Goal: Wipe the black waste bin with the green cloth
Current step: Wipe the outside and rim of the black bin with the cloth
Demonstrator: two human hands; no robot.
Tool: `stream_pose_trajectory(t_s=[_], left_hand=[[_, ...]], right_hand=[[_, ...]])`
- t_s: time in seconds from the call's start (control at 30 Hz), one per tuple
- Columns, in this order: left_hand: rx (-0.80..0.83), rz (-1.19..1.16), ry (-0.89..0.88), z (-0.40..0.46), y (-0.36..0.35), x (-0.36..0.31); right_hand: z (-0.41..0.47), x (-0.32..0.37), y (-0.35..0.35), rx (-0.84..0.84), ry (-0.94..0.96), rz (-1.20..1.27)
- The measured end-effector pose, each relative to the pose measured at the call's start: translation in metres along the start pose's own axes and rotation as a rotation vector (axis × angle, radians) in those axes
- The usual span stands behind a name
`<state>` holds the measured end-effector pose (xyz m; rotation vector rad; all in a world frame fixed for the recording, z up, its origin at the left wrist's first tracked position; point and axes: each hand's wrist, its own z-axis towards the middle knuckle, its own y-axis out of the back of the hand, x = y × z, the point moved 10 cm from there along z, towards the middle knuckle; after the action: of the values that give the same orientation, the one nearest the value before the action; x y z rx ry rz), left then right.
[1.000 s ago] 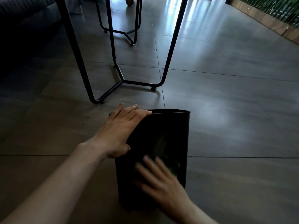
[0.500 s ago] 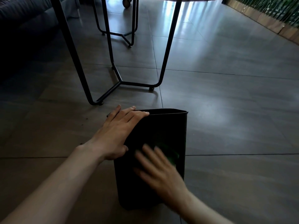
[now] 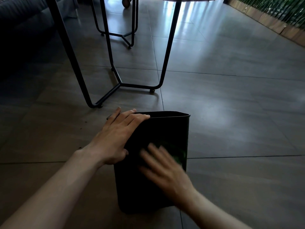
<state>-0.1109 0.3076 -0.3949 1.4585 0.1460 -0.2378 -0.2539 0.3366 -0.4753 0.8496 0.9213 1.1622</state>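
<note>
The tall black plastic waste bin (image 3: 153,187) lies on its side on the grey tiled floor (image 3: 231,129), its rim facing away. The left hand (image 3: 115,138) rests flat on its upper left edge, fingers straight. The blurred right hand (image 3: 165,166) presses the green cloth (image 3: 179,155) against the bin's upward side, fingers extended.

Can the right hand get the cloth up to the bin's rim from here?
Probably yes: the right hand presses the green cloth on the bin, bare wall above it; the left hand only covers the left corner.
</note>
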Motion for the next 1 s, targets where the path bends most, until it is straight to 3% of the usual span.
stream_pose_trajectory(t_s=[0.1, 0.17, 0.3, 0.37, 0.43, 0.53, 0.6, 0.67, 0.77, 0.83, 0.9, 1.0], left_hand=[[0.006, -0.007, -0.014, 0.000, -0.002, -0.002], [0.002, -0.003, -0.015, -0.001, -0.002, -0.002], [0.008, 0.009, -0.011, -0.002, -0.001, -0.002], [0.000, -0.003, -0.007, -0.002, 0.000, -0.003], [-0.009, -0.001, -0.007, -0.001, 0.001, -0.002], [-0.002, -0.007, -0.010, -0.003, -0.001, -0.002], [0.001, -0.014, -0.023, -0.003, -0.003, -0.004], [-0.012, -0.015, -0.022, -0.004, -0.002, -0.003], [-0.024, -0.002, -0.027, -0.004, 0.000, -0.005], [-0.047, -0.024, -0.016, -0.006, 0.003, -0.004], [-0.050, -0.030, -0.013, -0.006, 0.004, -0.004], [-0.031, -0.008, -0.021, -0.005, 0.003, -0.005]], right_hand=[[-0.064, 0.053, -0.033, 0.246, 0.316, -0.113], [-0.064, 0.037, -0.023, 0.238, 0.283, -0.107], [0.008, -0.058, 0.037, -0.077, -0.261, 0.067], [0.035, -0.082, 0.047, -0.154, -0.452, 0.112], [0.041, -0.059, 0.036, -0.142, -0.364, 0.100], [-0.001, 0.030, -0.010, 0.059, 0.101, -0.013], [-0.036, 0.060, -0.029, 0.210, 0.301, -0.129], [-0.032, 0.047, -0.018, 0.175, 0.225, -0.094], [0.018, -0.014, 0.021, -0.060, -0.219, 0.099], [0.047, -0.042, 0.033, -0.146, -0.420, 0.172], [0.054, -0.030, 0.026, -0.135, -0.359, 0.160], [0.009, 0.030, -0.006, 0.049, -0.005, 0.022]])
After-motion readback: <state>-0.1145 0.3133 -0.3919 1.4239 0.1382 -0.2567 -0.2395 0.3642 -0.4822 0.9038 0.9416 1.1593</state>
